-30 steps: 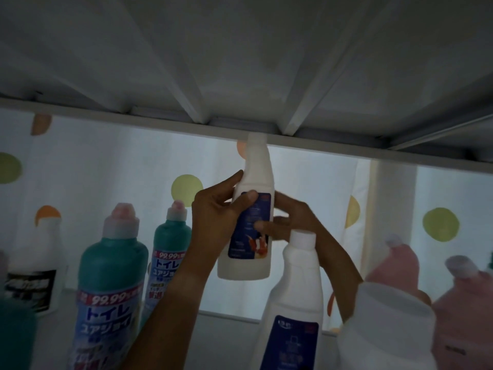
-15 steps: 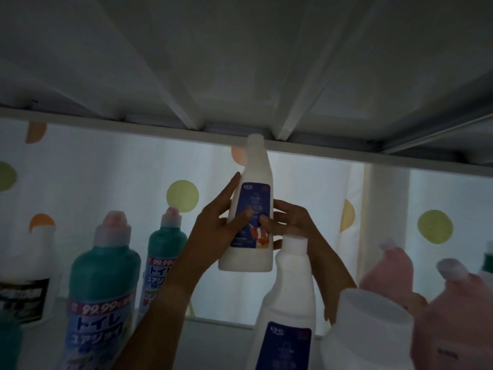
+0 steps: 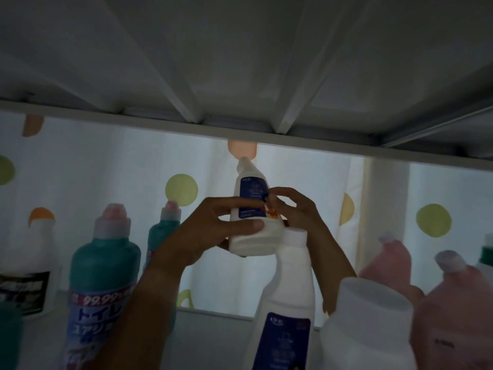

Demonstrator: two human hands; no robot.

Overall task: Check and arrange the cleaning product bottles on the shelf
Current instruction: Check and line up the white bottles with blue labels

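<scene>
While tilted — smooth white tapered bottle (image 3: 253, 231) with glossy blue label, gripped by left hand (image 3: 210, 231), pinched by right hand (image 3: 296, 209).

White bottle (image 3: 253, 236) with blue label; teal bottles (image 3: 105, 263); pink jugs (image 3: 448, 311); polka-dot curtain (image 3: 106, 161).

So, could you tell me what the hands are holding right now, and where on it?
Both hold the white bottle with the blue label: the left hand wraps its lower body, the right hand pinches at the label's edge.

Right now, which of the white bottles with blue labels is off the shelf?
The smaller white bottle, tilted, held up by both hands; the other one stands in front.
</scene>
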